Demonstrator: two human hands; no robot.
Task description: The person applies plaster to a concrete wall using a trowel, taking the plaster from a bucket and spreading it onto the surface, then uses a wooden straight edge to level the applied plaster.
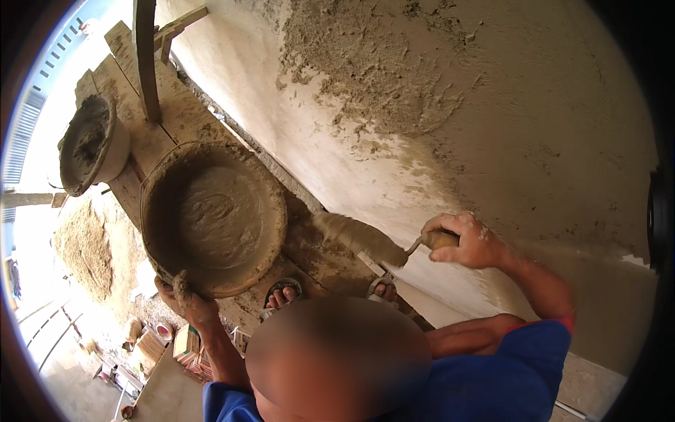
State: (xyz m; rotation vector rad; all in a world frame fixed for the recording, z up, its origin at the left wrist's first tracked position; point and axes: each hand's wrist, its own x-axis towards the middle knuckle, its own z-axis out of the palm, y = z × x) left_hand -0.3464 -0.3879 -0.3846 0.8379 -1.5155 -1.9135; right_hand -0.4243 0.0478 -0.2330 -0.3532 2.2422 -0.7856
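My right hand (464, 240) is closed on the handle of a mortar-coated trowel (362, 238). Its slightly blurred blade points left, toward the large round bucket (271, 211) of wet grey-brown mortar (211, 207). My left hand (190, 299) grips the bucket’s near rim at the lower left, its fingers partly hidden and smeared with mortar. The bucket rests on rough wooden planks (316, 274), where my sandalled feet show beside it. To the right rises a wall (534, 141) with rough, patchy plaster on its upper part.
A smaller mud-caked bucket (116, 144) sits at the planks’ far left, near an upright wooden post (148, 70). Below the platform’s left edge lie a sand pile (84, 246), stacked tiles (190, 352) and scattered items. A narrow gap runs between planks and wall.
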